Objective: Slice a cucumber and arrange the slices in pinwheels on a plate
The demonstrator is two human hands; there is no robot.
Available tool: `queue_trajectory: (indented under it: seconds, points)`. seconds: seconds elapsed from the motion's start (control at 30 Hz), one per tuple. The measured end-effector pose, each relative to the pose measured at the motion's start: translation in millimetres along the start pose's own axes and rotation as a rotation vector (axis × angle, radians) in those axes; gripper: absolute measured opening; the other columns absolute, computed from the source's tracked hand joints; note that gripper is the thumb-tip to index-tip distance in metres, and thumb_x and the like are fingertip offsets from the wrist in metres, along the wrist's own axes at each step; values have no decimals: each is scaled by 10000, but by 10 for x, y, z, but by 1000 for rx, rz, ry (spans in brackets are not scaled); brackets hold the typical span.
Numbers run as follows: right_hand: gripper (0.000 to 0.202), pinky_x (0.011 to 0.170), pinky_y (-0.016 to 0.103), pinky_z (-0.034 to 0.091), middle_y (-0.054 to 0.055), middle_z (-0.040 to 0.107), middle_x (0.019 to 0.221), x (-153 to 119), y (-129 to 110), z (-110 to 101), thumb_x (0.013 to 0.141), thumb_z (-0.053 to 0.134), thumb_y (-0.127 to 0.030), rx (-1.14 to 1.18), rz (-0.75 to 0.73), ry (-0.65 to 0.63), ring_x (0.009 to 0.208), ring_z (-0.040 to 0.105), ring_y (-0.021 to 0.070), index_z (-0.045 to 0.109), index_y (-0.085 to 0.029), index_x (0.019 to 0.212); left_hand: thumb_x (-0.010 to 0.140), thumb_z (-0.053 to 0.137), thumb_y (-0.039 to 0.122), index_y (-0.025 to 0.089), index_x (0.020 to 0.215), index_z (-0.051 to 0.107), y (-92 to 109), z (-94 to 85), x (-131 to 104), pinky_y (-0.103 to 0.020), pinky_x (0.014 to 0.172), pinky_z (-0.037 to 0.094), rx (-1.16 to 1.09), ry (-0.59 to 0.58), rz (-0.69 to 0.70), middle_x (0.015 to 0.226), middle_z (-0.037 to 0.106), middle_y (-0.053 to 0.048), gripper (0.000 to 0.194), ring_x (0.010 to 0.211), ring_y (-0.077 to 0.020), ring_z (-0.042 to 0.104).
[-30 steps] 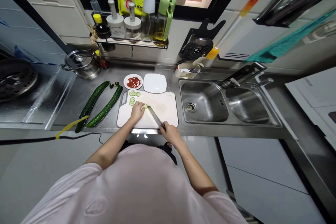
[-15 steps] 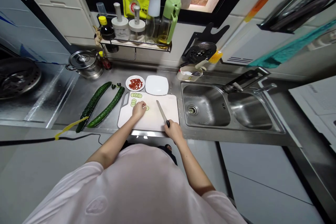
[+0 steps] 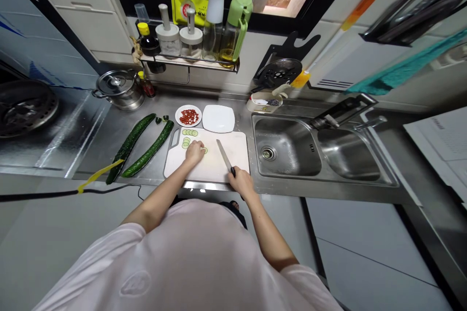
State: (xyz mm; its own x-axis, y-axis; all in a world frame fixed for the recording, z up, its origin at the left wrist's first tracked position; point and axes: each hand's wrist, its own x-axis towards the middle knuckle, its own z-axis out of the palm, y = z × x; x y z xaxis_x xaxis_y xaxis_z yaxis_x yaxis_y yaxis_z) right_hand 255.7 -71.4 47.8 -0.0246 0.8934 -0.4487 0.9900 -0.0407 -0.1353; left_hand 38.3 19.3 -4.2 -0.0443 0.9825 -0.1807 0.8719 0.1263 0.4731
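Note:
My right hand is wrapped round the black handle of a kitchen knife, its blade slanting up and left over the white cutting board. On the board, the curled fingers of my left hand are closed at a thin cucumber slice, which shows just past the fingertips. Behind that hand lies a row of cucumber slices, with a small overlapping group of slices nearer to it. Two long green cucumbers, one farther left and one beside the board, rest on the steel counter.
Beyond the board stand a plate of chopped red pieces and a square white plate. Cucumber ends lie near the cucumbers. A double sink is to the right, a lidded pot at back left, and a condiment shelf above.
My left hand has shifted very slightly to the right and covers more of the cucumber slice. The knife and my right hand stay nearly where they were.

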Motion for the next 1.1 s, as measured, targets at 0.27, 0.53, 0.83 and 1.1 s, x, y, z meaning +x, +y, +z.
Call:
queue_trajectory:
  seconds: [0.27,0.53,0.83,1.1]
  points:
    - [377,790,329,403,121,681,994,-39,-6,-20,992,255,-427,-3,-4,-13,952,636,250,485,-187,1167,834,554,234,209,889,632,5,0,22,-280,783,430,-4,6,18,983,626,-61,99,922,-192,586]
    - [365,766,335,419,124,684,950,-22,39,31,999,240,-436,-17,28,19,927,650,258,465,-184,1139,803,592,269,227,946,639,-11,-2,81,-284,748,430,-1,-41,-43,986,667,-46,157,900,-194,599]
    - [348,752,330,426,121,686,943,-34,23,51,999,254,-421,-24,19,35,917,656,264,462,-178,1136,797,584,254,213,897,646,-1,-35,92,-268,770,418,22,-49,19,1019,642,-57,125,919,-181,580]
    - [363,787,320,417,131,673,994,-74,-23,-30,1005,248,-427,-37,29,-17,965,642,246,445,-178,1181,778,585,164,224,958,659,47,-87,99,-266,794,432,-37,-64,-7,930,688,-33,204,905,-176,599]
